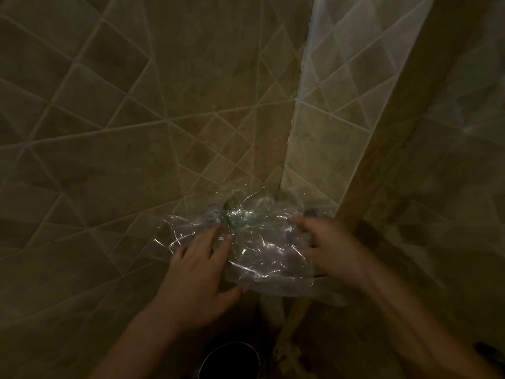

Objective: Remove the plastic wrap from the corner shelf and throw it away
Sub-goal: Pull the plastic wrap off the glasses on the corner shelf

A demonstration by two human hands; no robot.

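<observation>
Crinkled clear plastic wrap (257,242) covers the corner shelf (319,277), which sits where two tiled walls meet. Only the shelf's curved front rim shows under the wrap. Something green lies beneath the wrap near its back. My left hand (196,269) rests on the wrap's left side with fingers spread, fingertips pressing into the plastic. My right hand (333,250) is blurred on the wrap's right side, its fingers curled into the plastic. Whether either hand has pinched hold of the wrap is unclear.
Beige tiled walls (136,132) with diagonal grout lines close in on both sides. A dark round container (229,359) with a metal rim stands on the floor below the shelf. The scene is dim.
</observation>
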